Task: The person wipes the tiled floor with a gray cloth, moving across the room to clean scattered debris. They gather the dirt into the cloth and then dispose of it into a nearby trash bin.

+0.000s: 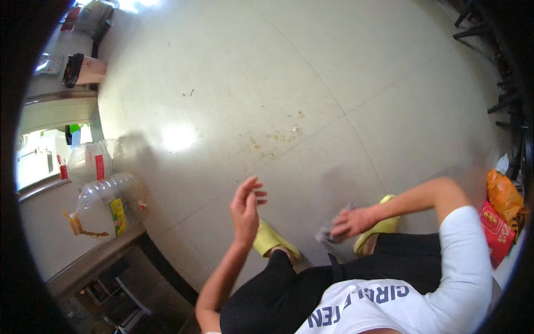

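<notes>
My right hand [354, 224] grips a crumpled grey cloth [327, 234] low over the tiled floor [208, 54], between my two feet. The cloth is blurred, and I cannot tell whether it touches the tiles. Bent and raised above my left foot, my left hand [248, 204] holds nothing, its fingers apart. Yellowish-brown stains and crumbs [275, 137] lie scattered on the floor ahead of both hands. I wear yellow-green slippers [271, 240], black trousers and a white shirt that bears writing.
Large clear plastic bottles [104, 204] stand along the left wall near a doorway. A pink bin [89, 70] with a black liner is farther up. Dark furniture legs [473, 31] line the right, above an orange plastic bag [505, 196] and a red package [496, 231].
</notes>
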Motion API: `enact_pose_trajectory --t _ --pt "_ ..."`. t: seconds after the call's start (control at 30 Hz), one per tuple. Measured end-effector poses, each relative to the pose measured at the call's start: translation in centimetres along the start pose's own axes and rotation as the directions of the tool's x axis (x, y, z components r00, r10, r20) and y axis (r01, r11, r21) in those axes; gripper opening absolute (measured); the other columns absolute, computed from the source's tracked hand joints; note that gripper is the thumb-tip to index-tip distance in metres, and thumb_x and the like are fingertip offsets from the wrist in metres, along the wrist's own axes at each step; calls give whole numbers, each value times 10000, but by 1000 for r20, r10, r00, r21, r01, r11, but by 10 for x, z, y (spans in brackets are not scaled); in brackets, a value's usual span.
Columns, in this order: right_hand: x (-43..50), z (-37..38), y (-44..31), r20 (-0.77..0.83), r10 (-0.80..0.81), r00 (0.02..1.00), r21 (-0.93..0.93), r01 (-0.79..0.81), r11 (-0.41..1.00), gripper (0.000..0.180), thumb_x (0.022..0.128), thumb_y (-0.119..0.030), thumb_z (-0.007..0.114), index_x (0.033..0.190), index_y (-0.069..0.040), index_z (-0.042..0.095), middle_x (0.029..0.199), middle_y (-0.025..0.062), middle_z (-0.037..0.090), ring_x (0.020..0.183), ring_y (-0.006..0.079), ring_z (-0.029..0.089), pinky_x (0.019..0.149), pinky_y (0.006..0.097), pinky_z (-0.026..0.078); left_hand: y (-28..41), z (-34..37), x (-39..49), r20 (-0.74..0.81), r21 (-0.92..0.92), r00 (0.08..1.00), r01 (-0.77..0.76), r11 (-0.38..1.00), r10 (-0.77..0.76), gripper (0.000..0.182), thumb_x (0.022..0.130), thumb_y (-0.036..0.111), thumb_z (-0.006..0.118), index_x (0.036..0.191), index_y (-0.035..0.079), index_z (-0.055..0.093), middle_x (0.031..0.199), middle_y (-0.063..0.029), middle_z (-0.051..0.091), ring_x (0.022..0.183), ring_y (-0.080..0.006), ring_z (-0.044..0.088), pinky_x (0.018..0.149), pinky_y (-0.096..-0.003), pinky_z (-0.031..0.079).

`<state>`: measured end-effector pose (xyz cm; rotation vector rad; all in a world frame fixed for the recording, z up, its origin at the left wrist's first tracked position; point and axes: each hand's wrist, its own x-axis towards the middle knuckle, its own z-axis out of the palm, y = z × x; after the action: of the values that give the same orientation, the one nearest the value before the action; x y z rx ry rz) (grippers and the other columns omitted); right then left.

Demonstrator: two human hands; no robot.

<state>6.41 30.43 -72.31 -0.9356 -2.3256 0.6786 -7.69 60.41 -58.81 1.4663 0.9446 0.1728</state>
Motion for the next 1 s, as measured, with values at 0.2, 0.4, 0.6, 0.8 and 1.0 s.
enact_pose_trajectory --t 0.2,0.4,0.6,0.8,1.0 --pt "20 17 86 576 190 795 230 -382 895 575 788 -166 554 1348 -164 427 1333 173 450 1172 383 471 965 482 414 -56 -2 15 -136 -310 989 15 951 -60 345 974 54 388 1293 17 513 1144 -129 585 968 -180 598 805 -319 518" --pt "164 -129 320 -188 305 934 -773 -332 540 480 862 -125 538 1302 -316 526 1410 23 404 1179 288 457 918 455 424 -43 -6 80 -141 -319 981 -170 932 131 364 973 42 372 1315 18 493 1178 -111 571 979 -177 591 816 -330 517" --pt "236 -155 307 -569 300 765 -359 -560 747 342 807 -67 541 1090 -213 666 1200 12 595 1017 251 530 863 406 441 -46 -57 108 -393 -129 863 -393 911 317 457 928 44 465 1383 61 427 1369 -139 434 1199 -252 471 954 -396 445" --pt "182 -11 121 -136 373 918 -92 -386 918 510 793 -199 662 1273 -92 525 1394 80 460 1222 294 463 1016 438 355 -147 -27 10 397 423 740 -672 608 543 674 793 148 649 1421 229 418 1506 -196 241 1378 -431 237 1092 -579 228" --pt "153 21 166 -240 508 827 240 -457 857 486 852 -226 599 1316 -106 520 1409 106 451 1328 296 366 1110 438 264 -177 -3 66 474 460 746 -663 591 468 636 821 150 564 1427 260 406 1527 -164 222 1383 -452 220 1104 -608 181"
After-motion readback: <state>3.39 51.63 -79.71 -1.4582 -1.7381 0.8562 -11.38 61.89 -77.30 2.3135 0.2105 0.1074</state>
